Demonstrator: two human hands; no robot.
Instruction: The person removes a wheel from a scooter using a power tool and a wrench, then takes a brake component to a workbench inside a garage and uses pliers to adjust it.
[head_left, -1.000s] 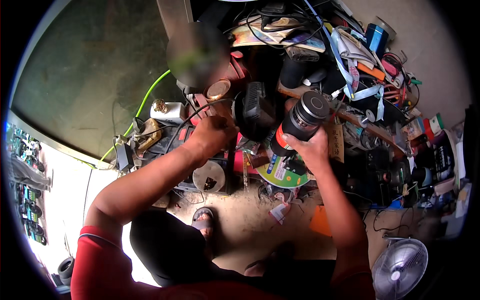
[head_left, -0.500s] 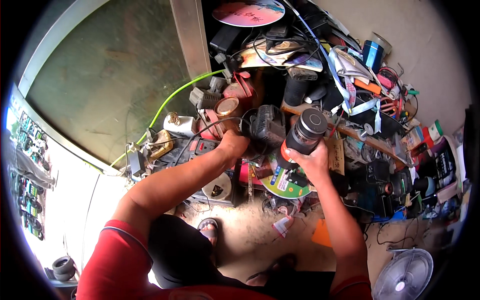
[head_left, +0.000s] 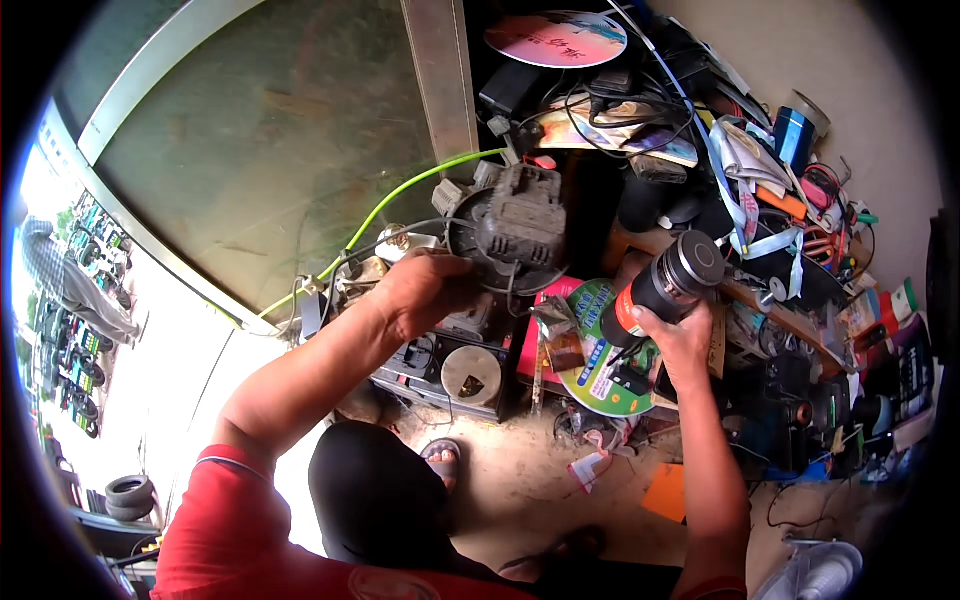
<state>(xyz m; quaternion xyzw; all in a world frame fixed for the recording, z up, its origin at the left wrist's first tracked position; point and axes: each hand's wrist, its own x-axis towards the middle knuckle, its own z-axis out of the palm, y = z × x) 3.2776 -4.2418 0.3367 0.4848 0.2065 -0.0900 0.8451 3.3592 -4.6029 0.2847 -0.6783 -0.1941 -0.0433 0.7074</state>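
Note:
My left hand (head_left: 430, 290) is closed on the edge of a dusty dark block (head_left: 525, 220), shaped like a power-tool battery. A round dark disc (head_left: 468, 245) shows right behind the block; I cannot tell whether they are joined. A thin cord runs past them. In my right hand (head_left: 680, 345) is a black thermos bottle (head_left: 655, 295) with an orange band, tilted with its lid up and to the right. Below the bottle lies a round green-and-white fan card (head_left: 605, 375), and beside it a small brown box (head_left: 565, 350).
Tools, cords and small parts crowd the bench on the right, around a wooden strip (head_left: 795, 330). A yellow-green cable (head_left: 400, 190) runs along the glass panel (head_left: 270, 150). Near the floor, a fan (head_left: 815, 572) stands at lower right. Another person (head_left: 70, 280) is outside at far left.
My left hand has raised the dark block, which stood among the clutter. The bottle in my right hand has tipped further to the right. The whole view has shifted.

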